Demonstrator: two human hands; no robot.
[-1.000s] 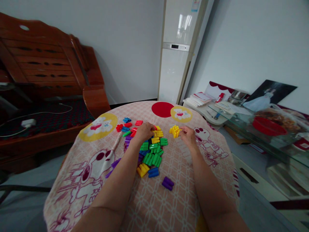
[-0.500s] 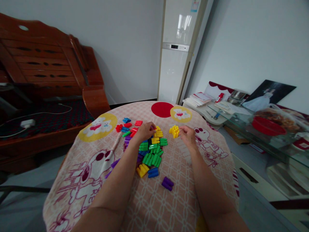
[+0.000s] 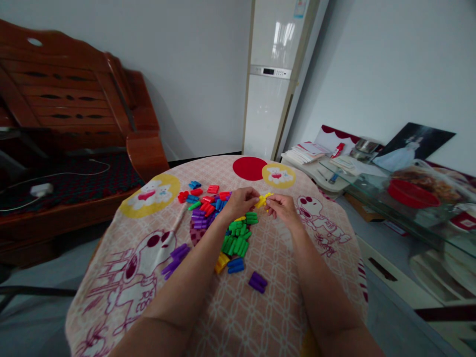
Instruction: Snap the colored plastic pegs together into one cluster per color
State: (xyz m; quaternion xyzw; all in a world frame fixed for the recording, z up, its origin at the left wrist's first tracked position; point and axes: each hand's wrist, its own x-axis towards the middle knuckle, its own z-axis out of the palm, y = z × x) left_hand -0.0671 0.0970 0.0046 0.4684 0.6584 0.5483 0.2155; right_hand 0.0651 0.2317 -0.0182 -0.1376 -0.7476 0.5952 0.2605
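A cluster of yellow blocks (image 3: 262, 200) is sitting between the fingertips of both hands, held just above the patterned tablecloth (image 3: 267, 297). The left hand (image 3: 241, 202) is closing its fingers on the cluster's left end, and the right hand (image 3: 282, 208) is pinching the right end, fingers curled tight with almost no gap showing. Just below the left fingers, green blocks (image 3: 236, 238) are lying in a heap, touching one another. Nearer the person from that heap, a blue block (image 3: 236, 265) and a purple block (image 3: 258, 281) are resting apart on the cloth. To the left of the left fingers, red blocks (image 3: 208, 203) and purple pieces (image 3: 199, 218) are lying scattered. Beyond both sets of fingers, a red circle (image 3: 249, 168) is showing on the cloth. Well beyond that, a tall white cabinet unit (image 3: 273, 79) is standing against the wall.
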